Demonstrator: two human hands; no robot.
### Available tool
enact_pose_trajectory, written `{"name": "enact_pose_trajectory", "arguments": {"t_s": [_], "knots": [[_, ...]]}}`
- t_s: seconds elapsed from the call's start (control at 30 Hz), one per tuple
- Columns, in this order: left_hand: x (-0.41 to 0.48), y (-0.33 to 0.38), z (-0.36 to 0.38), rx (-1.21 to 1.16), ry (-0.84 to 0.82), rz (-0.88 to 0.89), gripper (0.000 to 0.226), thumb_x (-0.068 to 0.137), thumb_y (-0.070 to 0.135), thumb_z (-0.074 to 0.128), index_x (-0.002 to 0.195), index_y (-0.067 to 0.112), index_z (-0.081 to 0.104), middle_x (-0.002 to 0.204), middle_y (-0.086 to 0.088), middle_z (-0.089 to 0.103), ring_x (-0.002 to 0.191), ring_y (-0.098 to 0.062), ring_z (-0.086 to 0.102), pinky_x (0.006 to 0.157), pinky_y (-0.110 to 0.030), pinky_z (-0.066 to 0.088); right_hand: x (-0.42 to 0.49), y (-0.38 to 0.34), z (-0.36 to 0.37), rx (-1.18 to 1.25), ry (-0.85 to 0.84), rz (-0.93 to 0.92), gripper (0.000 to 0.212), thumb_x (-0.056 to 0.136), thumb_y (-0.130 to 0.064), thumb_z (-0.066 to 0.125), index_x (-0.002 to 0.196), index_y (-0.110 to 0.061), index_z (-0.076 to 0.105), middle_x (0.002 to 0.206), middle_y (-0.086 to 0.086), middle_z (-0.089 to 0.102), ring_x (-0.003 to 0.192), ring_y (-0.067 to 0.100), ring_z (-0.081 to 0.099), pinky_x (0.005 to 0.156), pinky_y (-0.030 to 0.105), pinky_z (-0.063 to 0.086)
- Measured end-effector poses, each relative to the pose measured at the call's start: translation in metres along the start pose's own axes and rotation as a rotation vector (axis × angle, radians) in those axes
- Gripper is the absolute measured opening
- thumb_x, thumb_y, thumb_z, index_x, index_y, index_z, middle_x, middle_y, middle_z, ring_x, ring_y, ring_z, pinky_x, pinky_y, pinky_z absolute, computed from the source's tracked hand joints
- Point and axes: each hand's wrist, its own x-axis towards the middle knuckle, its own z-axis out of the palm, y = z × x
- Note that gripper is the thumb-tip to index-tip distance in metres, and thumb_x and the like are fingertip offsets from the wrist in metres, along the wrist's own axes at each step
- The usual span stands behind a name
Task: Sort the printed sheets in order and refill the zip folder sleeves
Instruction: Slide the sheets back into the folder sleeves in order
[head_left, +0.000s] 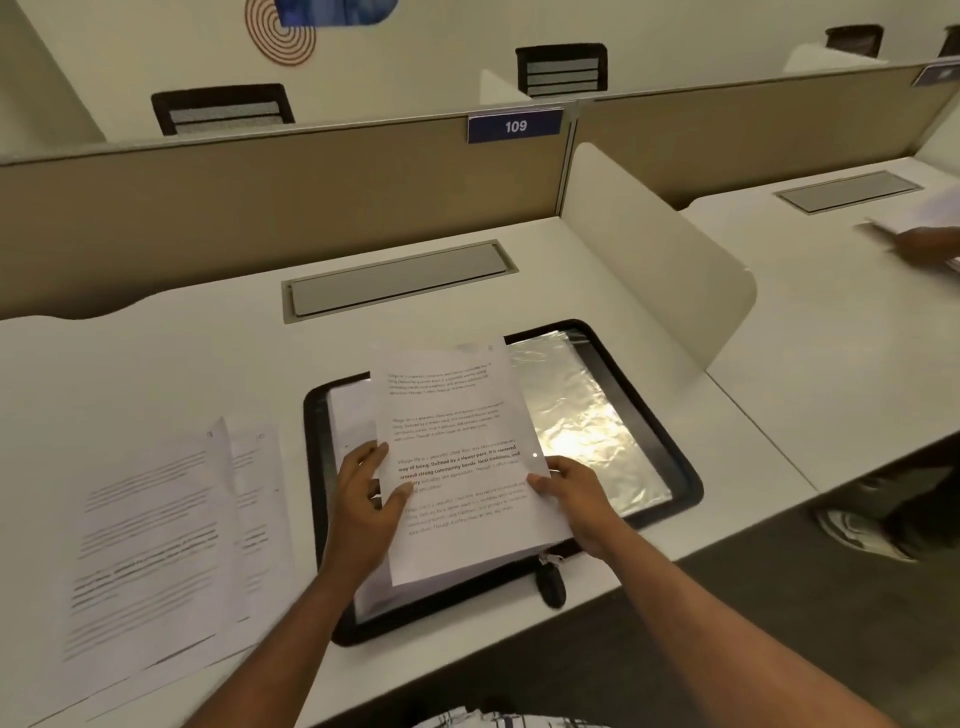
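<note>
Loose white printed sheets (156, 530) are fanned at far left. 1 white printed sheet (462, 452) is pinched at its edges by left hand (363, 488) and right hand (571, 493), above the open black zip folder (680, 467). Refilling is judged in hand; next, the sheet must be fed squarely into the shiny clear plastic sleeve (582, 415).

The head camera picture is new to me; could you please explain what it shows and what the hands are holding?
This single picture comes from a camera worn on a person's head, looking down at their own bare hands; there is no machine. The left hand and right hand hold a printed sheet by its side edges above an open black zip folder with a shiny clear sleeve. Other loose sheets lie on the white desk to the left.
</note>
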Motion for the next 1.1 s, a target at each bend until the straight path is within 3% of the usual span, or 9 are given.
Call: {"name": "enact_pose_trajectory", "arguments": {"t_s": [0.17, 0.27, 0.37, 0.43, 0.57, 0.73, 0.93, 1.1], "knots": [[0.011, 0.005, 0.005, -0.161, 0.007, -0.053, 0.063, 0.084, 0.006, 0.074, 0.139, 0.022, 0.045, 0.136, 0.011, 0.049, 0.109, -0.018, 0.063, 0.079, -0.019, 0.057, 0.012, -0.006, -0.003, 0.006, -0.001, -0.015, 0.018, 0.090, -0.006, 0.066, 0.109, -0.004, 0.065, 0.105, 0.013, 0.074, 0.093, 0.032, 0.072, 0.083, 0.043, 0.060], [0.027, 0.012, 0.013, -0.359, 0.012, -0.193, 0.070, 0.086, 0.004, 0.071, 0.143, 0.023, 0.035, 0.129, 0.009, 0.052, 0.096, -0.011, 0.066, 0.070, -0.018, 0.057, 0.020, -0.011, -0.006, 0.009, 0.018, -0.019, 0.020, 0.091, -0.005, 0.065, 0.110, -0.004, 0.065, 0.106, 0.013, 0.074, 0.093, 0.032, 0.072, 0.083, 0.043, 0.060], [0.052, 0.008, 0.022, -0.572, -0.026, -0.385, 0.069, 0.088, 0.014, 0.071, 0.147, 0.020, 0.034, 0.127, -0.002, 0.060, 0.103, -0.018, 0.066, 0.081, -0.034, 0.057, 0.027, -0.022, -0.012, 0.007, 0.029, -0.027, 0.018, 0.091, -0.005, 0.064, 0.109, -0.005, 0.065, 0.104, 0.011, 0.074, 0.091, 0.030, 0.072, 0.077, 0.038, 0.060], [0.064, 0.004, 0.030, -0.633, -0.133, -0.445, 0.056, 0.090, 0.018, 0.068, 0.141, 0.019, 0.046, 0.123, -0.004, 0.067, 0.105, -0.026, 0.069, 0.085, -0.043, 0.057, 0.033, -0.027, -0.018, 0.001, 0.033, -0.031, 0.018, 0.091, -0.006, 0.064, 0.109, -0.006, 0.065, 0.103, 0.010, 0.075, 0.090, 0.029, 0.073, 0.075, 0.036, 0.060], [0.071, 0.007, 0.050, -0.593, -0.203, -0.415, 0.031, 0.092, 0.011, 0.065, 0.123, 0.016, 0.060, 0.114, -0.003, 0.072, 0.098, -0.022, 0.072, 0.077, -0.039, 0.059, 0.043, -0.032, -0.032, 0.016, 0.030, -0.027, 0.018, 0.092, -0.005, 0.063, 0.110, -0.005, 0.065, 0.105, 0.012, 0.074, 0.093, 0.032, 0.072, 0.081, 0.042, 0.060], [0.076, 0.014, 0.076, -0.492, -0.166, -0.392, 0.031, 0.093, 0.004, 0.062, 0.117, 0.024, 0.060, 0.111, 0.002, 0.072, 0.094, -0.019, 0.072, 0.075, -0.037, 0.059, 0.063, -0.038, -0.051, 0.026, -0.017, -0.008, 0.015, 0.093, -0.004, 0.062, 0.108, -0.007, 0.065, 0.106, 0.011, 0.074, 0.094, 0.033, 0.072, 0.080, 0.041, 0.061], [0.085, 0.031, 0.113, -0.462, -0.132, -0.448, 0.032, 0.094, 0.004, 0.062, 0.116, 0.027, 0.059, 0.109, 0.005, 0.071, 0.095, -0.018, 0.071, 0.074, -0.035, 0.059, 0.107, -0.060, -0.088, 0.052, -0.250, 0.038, 0.030, 0.093, -0.008, 0.064, 0.121, 0.000, 0.061, 0.121, 0.017, 0.069, 0.107, 0.038, 0.068, 0.093, 0.052, 0.055], [0.094, 0.046, 0.145, -0.456, -0.117, -0.503, 0.031, 0.093, 0.004, 0.063, 0.115, 0.026, 0.061, 0.108, 0.006, 0.072, 0.093, -0.016, 0.072, 0.072, -0.033, 0.059, 0.144, -0.081, -0.116, 0.003, -0.437, 0.130, 0.035, 0.091, -0.010, 0.066, 0.125, -0.004, 0.061, 0.122, 0.014, 0.069, 0.108, 0.035, 0.068, 0.090, 0.046, 0.058]]}}
